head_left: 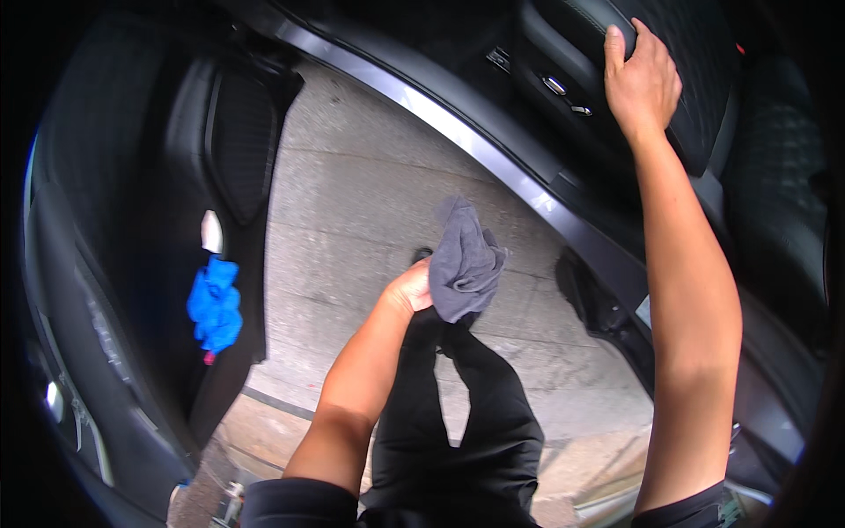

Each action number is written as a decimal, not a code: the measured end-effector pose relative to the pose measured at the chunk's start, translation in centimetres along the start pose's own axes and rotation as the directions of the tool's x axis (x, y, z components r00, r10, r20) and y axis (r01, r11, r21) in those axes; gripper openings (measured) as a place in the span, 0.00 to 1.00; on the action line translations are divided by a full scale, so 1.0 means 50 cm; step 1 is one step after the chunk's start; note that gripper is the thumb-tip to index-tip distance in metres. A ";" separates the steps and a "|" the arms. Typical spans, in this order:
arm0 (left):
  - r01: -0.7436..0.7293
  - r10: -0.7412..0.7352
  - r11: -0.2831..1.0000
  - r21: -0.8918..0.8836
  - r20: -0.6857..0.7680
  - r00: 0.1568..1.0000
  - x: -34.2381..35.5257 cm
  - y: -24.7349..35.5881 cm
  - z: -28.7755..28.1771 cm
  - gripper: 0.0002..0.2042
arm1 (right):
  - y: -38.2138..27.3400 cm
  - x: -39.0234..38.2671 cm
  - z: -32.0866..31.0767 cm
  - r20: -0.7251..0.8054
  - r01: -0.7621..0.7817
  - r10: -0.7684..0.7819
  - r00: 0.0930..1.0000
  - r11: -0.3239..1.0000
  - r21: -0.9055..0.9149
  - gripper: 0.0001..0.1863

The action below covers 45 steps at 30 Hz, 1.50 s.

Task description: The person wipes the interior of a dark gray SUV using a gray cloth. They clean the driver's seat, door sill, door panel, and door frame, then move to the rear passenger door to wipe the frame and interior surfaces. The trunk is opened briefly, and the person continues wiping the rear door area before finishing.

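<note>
My left hand [409, 286] is closed on a crumpled grey cloth [466, 255], which hangs over the pavement in front of my legs. My right hand [642, 88] rests on the upper side of a black leather car seat [563, 40] at the top right, its fingers apart and slightly curved over the padding. Small chrome seat switches [554, 86] sit just left of and below that hand.
An open car door [132, 176] fills the left side, with a blue cloth [214, 304] and a small white object [211, 231] on it. A silver-edged door sill [475, 145] runs diagonally toward the lower right. Grey paving [334, 194] lies between door and car.
</note>
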<state>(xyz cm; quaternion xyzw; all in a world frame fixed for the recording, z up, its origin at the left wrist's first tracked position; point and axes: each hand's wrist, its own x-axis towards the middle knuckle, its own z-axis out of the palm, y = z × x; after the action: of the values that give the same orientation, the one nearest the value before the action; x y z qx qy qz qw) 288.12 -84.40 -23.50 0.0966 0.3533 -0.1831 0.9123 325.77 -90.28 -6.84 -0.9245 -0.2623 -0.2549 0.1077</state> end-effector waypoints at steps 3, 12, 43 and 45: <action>-0.037 0.086 0.941 0.337 -0.132 0.987 -0.036 0.032 -0.013 0.18 | -0.060 -0.108 -0.083 -0.018 -0.074 0.095 0.995 0.865 0.496 0.23; 0.286 0.204 -0.936 0.204 -0.346 0.916 -0.068 0.182 -0.041 0.27 | 0.003 -0.978 -0.257 0.982 -0.890 0.043 0.186 0.431 0.149 0.18; -0.292 0.007 -0.942 -0.169 -0.875 0.485 -0.197 0.410 -0.394 0.08 | -0.214 -1.492 -0.368 0.937 -0.951 0.196 -0.289 -0.168 -0.258 0.09; -0.303 0.259 -0.856 -0.420 -0.853 0.453 -0.053 0.551 -0.350 0.12 | -0.233 -1.512 -0.367 0.898 -0.916 0.182 -0.400 -0.120 -0.384 0.11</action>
<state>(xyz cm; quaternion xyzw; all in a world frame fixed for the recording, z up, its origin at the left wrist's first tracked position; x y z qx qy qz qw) 286.72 -53.18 -33.18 -0.5247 0.2049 0.7151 0.4139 256.49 -119.10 -30.43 -0.6511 0.3536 0.5350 0.4059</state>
